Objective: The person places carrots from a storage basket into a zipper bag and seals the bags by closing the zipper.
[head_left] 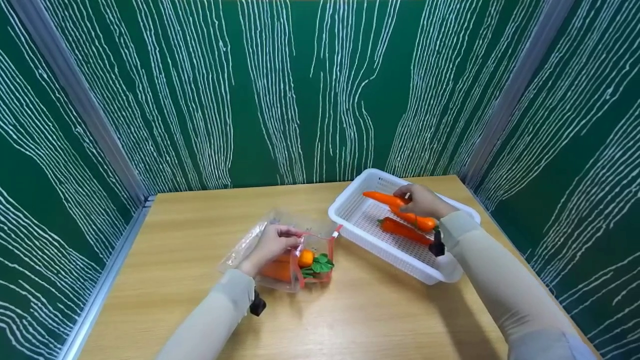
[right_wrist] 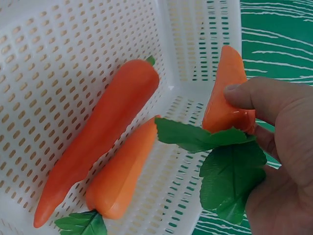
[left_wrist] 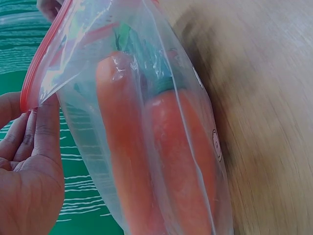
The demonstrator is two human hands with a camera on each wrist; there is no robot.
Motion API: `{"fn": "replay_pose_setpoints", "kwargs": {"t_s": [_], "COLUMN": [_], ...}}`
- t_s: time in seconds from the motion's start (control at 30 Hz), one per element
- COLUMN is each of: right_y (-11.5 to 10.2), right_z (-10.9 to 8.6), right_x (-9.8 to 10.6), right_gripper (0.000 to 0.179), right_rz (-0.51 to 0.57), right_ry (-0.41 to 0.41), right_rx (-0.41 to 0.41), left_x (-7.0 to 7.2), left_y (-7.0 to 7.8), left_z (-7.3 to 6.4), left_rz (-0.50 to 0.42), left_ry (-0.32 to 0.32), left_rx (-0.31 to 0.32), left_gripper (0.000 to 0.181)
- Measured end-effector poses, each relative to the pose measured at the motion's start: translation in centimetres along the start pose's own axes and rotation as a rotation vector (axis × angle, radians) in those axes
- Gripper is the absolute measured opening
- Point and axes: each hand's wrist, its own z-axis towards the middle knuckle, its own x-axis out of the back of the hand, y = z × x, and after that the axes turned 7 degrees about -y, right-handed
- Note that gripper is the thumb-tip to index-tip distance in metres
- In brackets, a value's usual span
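My left hand (head_left: 272,245) pinches the red zip edge of a clear plastic bag (left_wrist: 80,112), whose mouth gapes toward the basket. Inside lie two orange carrots, one slimmer (left_wrist: 122,132) and one thicker (left_wrist: 176,152), with green leaves (head_left: 322,263) at the mouth. Over the white basket (head_left: 345,192), my right hand (head_left: 425,201) grips a carrot (right_wrist: 222,98) near its leafy end, thumb on top, green leaves hanging below. Beneath that hand, a short leafy carrot (right_wrist: 122,171) and a long reddish carrot (right_wrist: 102,127) lie side by side on the basket floor.
The perforated basket stands at the right rear of the wooden table (head_left: 200,225), close to the bag's mouth. Green panels (head_left: 310,100) with white wavy lines enclose the back and sides, with grey metal posts (head_left: 515,90) at the corners.
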Motion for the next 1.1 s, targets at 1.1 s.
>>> {"fn": "replay_pose_setpoints", "kwargs": {"t_s": [1.1], "right_y": [-4.6], "right_z": [-3.4], "right_x": [-2.3], "right_gripper": [0.04], "right_rz": [0.005], "right_ry": [0.032], "right_rx": [0.201], "left_x": [-0.1], "left_y": [0.2], "left_z": [-0.4], "left_rz": [0.026], "left_ry": [0.015], "left_rx": [0.027], "left_gripper": [0.027]}}
